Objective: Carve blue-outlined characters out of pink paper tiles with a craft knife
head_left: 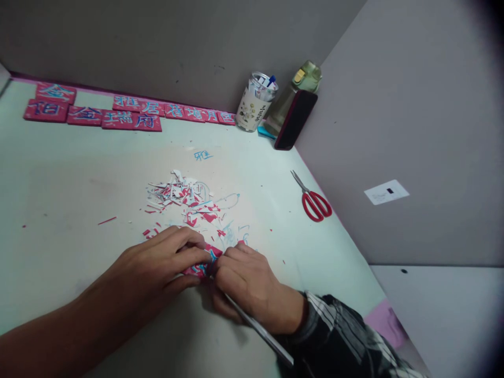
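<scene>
A small red piece with blue and white markings [196, 270] lies on the table between my hands. My left hand [169, 262] is closed on it, with fingers on top and the thumb at its near side. In my right hand [248, 283] is a slim silver-handled craft knife [260, 331], gripped low like a pen. Its handle slants back toward my sleeve, and its blade end is hidden by my fingers at the piece's right edge. Just beyond my hands lies a heap of red and white shavings [181, 191].
Red tiles with blue characters [84, 115] line the back wall. A can of pens [252, 110], a green-lidded bottle [309, 76] and a dark phone [296, 121] stand at the back right corner. Red-handled scissors [315, 203] lie at right. A white card [386, 192] is on the wall.
</scene>
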`<action>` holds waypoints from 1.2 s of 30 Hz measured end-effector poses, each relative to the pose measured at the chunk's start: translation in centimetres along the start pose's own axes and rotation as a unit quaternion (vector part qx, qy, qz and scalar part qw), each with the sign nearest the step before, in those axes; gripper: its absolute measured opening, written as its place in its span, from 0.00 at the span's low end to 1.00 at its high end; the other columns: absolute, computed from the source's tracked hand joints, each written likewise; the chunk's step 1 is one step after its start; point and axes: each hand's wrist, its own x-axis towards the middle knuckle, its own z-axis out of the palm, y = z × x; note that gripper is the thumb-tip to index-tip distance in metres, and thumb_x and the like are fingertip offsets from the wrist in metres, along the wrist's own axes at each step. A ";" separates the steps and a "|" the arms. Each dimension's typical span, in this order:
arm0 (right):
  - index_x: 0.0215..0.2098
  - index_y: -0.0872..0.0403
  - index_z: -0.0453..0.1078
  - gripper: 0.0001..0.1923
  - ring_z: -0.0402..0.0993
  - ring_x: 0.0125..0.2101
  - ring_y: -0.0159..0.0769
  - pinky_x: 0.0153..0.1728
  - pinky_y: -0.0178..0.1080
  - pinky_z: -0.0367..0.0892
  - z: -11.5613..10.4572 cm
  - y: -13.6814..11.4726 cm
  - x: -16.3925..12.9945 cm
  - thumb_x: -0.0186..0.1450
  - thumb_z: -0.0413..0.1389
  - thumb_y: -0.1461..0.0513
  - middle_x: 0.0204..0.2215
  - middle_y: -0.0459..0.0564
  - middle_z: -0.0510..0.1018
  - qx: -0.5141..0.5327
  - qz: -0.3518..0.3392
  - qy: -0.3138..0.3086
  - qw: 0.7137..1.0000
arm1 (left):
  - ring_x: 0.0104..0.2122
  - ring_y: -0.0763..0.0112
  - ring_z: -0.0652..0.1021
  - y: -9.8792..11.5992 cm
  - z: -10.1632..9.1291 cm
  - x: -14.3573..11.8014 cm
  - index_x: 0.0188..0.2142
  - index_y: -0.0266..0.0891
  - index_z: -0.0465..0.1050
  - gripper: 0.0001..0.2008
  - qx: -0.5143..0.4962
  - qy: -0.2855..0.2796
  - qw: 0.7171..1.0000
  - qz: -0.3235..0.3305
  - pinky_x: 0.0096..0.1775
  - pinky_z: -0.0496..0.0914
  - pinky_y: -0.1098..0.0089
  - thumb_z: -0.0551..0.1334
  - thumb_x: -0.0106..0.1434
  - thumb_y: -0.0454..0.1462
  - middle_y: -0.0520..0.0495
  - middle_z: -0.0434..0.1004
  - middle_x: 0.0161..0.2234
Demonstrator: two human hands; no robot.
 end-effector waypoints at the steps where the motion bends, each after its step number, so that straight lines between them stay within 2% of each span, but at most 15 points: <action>1: 0.32 0.52 0.65 0.11 0.61 0.28 0.33 0.31 0.40 0.56 0.1 0.1 -0.1 0.72 0.52 0.69 0.25 0.42 0.70 0.009 0.004 -0.002 1.000 | 0.47 0.66 0.79 0.2 0.1 0.0 0.50 0.52 0.76 0.08 -0.001 0.008 1.000 -0.008 0.43 0.72 0.70 0.60 0.75 0.39 0.52 0.79 0.48; 6: 0.34 0.51 0.63 0.08 0.62 0.28 0.33 0.30 0.40 0.55 0.5 0.2 -0.5 0.70 0.52 0.68 0.27 0.42 0.71 0.036 0.029 -0.017 0.999 | 0.43 0.65 0.79 1.0 0.7 0.2 0.41 0.48 0.77 0.14 -0.011 0.040 0.998 -0.047 0.42 0.70 0.68 0.53 0.78 0.40 0.52 0.79 0.43; 10: 0.34 0.51 0.62 0.08 0.62 0.28 0.33 0.30 0.40 0.55 0.7 0.1 -0.6 0.70 0.52 0.68 0.26 0.42 0.71 0.052 0.039 0.005 0.998 | 0.42 0.65 0.77 1.1 1.3 0.2 0.38 0.46 0.75 0.15 -0.002 0.025 0.997 -0.074 0.41 0.69 0.66 0.51 0.78 0.38 0.50 0.77 0.41; 13: 0.35 0.51 0.62 0.07 0.63 0.28 0.33 0.31 0.40 0.56 0.8 0.2 -0.6 0.70 0.53 0.68 0.27 0.42 0.71 0.061 0.037 0.003 0.997 | 0.41 0.64 0.77 0.8 1.6 0.1 0.36 0.45 0.74 0.15 0.008 0.018 0.997 -0.069 0.40 0.69 0.66 0.51 0.77 0.37 0.50 0.77 0.40; 16: 0.35 0.51 0.62 0.07 0.63 0.28 0.33 0.30 0.40 0.56 0.8 0.2 -0.5 0.68 0.54 0.69 0.26 0.42 0.71 0.067 0.040 0.012 0.997 | 0.42 0.64 0.77 0.6 1.9 -0.1 0.36 0.44 0.73 0.15 0.019 0.014 0.997 -0.071 0.41 0.69 0.65 0.51 0.77 0.35 0.49 0.77 0.41; 21: 0.34 0.49 0.60 0.09 0.62 0.27 0.33 0.28 0.39 0.55 0.6 0.0 0.0 0.65 0.52 0.69 0.25 0.41 0.69 0.066 0.055 0.032 0.996 | 0.44 0.60 0.77 0.6 2.2 -0.2 0.39 0.44 0.71 0.13 0.019 0.013 0.995 -0.097 0.41 0.70 0.62 0.52 0.78 0.41 0.46 0.76 0.43; 25: 0.33 0.48 0.59 0.08 0.61 0.26 0.33 0.28 0.38 0.57 0.4 -0.1 0.3 0.65 0.51 0.69 0.23 0.41 0.68 0.077 0.079 0.028 0.994 | 0.42 0.62 0.78 0.4 1.4 0.0 0.38 0.44 0.71 0.13 0.005 0.013 0.996 -0.086 0.39 0.71 0.65 0.52 0.78 0.41 0.46 0.78 0.43; 29: 0.31 0.48 0.58 0.08 0.61 0.24 0.32 0.28 0.37 0.58 0.5 0.0 0.3 0.64 0.51 0.68 0.22 0.40 0.67 0.094 0.096 0.029 0.990 | 0.33 0.65 0.76 -0.1 -0.4 0.0 0.35 0.46 0.69 0.14 0.021 0.023 0.994 -0.107 0.34 0.69 0.67 0.50 0.77 0.42 0.50 0.76 0.34; 32: 0.31 0.48 0.57 0.09 0.60 0.24 0.31 0.28 0.36 0.58 0.5 0.0 0.3 0.64 0.51 0.68 0.23 0.40 0.67 0.107 0.099 0.034 0.989 | 0.33 0.64 0.78 -0.4 -1.5 -0.2 0.41 0.48 0.71 0.12 0.079 0.054 0.988 -0.124 0.37 0.69 0.65 0.51 0.77 0.45 0.53 0.77 0.34; 34: 0.31 0.48 0.58 0.09 0.61 0.24 0.31 0.29 0.36 0.59 0.4 -0.1 0.3 0.65 0.52 0.68 0.23 0.40 0.68 0.119 0.108 0.027 0.987 | 0.39 0.61 0.80 -0.4 -1.6 -0.4 0.49 0.50 0.71 0.11 0.103 0.072 0.984 -0.123 0.42 0.71 0.63 0.53 0.76 0.47 0.53 0.79 0.39; 36: 0.31 0.49 0.58 0.09 0.62 0.25 0.31 0.30 0.36 0.61 0.1 -0.2 0.3 0.67 0.52 0.67 0.24 0.41 0.70 0.150 0.137 0.002 0.979 | 0.46 0.58 0.81 -0.4 -1.1 -0.6 0.56 0.51 0.70 0.14 0.090 0.065 0.989 -0.103 0.45 0.73 0.62 0.57 0.75 0.49 0.51 0.80 0.46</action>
